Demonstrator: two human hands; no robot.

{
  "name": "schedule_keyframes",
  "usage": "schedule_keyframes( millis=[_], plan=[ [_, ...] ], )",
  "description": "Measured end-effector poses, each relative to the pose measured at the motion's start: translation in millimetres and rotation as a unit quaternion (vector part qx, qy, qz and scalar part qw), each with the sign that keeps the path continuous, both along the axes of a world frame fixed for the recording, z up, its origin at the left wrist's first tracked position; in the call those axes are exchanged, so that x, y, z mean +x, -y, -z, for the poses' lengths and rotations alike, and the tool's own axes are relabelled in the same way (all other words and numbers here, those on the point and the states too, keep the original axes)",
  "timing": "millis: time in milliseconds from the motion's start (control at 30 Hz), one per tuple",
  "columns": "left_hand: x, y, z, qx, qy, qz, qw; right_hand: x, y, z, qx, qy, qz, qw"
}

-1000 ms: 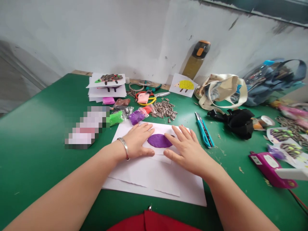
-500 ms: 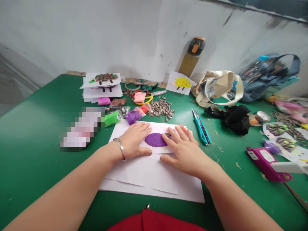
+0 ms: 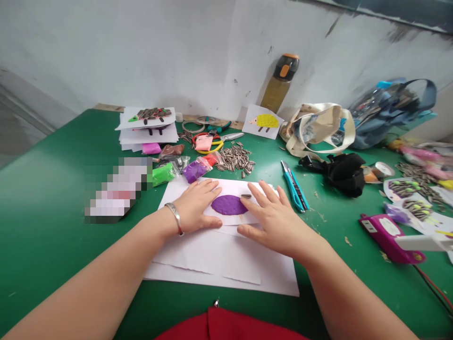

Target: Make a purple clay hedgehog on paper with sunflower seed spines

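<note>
A flat purple oval of modelling clay (image 3: 228, 205) is stuck on a small white card (image 3: 230, 221), which lies on larger white sheets (image 3: 219, 255). My left hand (image 3: 196, 203) rests flat at the card's left side, fingers stretched, a silver bracelet on its wrist. On the right, my right hand (image 3: 267, 210) is spread over the card, its index fingertip at the clay's right edge. One sunflower seed (image 3: 246, 195) sits at the clay's upper right edge, beside that fingertip. Part of the card is hidden beneath my right hand.
Behind the sheets lie sunflower seeds (image 3: 236, 158), a purple clay packet (image 3: 194, 170), a green packet (image 3: 163, 174) and scissors (image 3: 230, 137). A blue utility knife (image 3: 295, 186) lies right, near a magenta glue gun (image 3: 389, 238). Finished cards (image 3: 148, 118) are stacked back left.
My right hand has shifted slightly and its fingers have spread, uncovering more of the sunflower seed by the clay. My left hand stays in place.
</note>
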State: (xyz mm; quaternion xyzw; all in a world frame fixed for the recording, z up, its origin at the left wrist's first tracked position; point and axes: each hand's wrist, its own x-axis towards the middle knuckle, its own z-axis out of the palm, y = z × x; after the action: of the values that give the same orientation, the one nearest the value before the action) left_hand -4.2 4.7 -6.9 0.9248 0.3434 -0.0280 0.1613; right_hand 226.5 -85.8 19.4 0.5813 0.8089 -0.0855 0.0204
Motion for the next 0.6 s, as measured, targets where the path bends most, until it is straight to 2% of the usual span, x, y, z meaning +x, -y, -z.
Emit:
schedule_keyframes(
  millis=[300, 467, 600],
  plan=[
    [1.9, 0.8, -2.0, -0.011, 0.003, -0.009, 1.000, -1.0, 2.4, -3.7, 0.014, 0.004, -0.002, 1.000],
    [1.4, 1.2, -2.6, -0.008, 0.002, -0.007, 1.000, -3.0, 4.4, -7.9, 0.013, -0.003, -0.024, 1.000],
    [1.1, 1.3, -3.2, -0.006, -0.003, -0.005, 1.000, -0.2, 5.6, -9.8, 0.015, -0.007, -0.009, 1.000]
  ],
)
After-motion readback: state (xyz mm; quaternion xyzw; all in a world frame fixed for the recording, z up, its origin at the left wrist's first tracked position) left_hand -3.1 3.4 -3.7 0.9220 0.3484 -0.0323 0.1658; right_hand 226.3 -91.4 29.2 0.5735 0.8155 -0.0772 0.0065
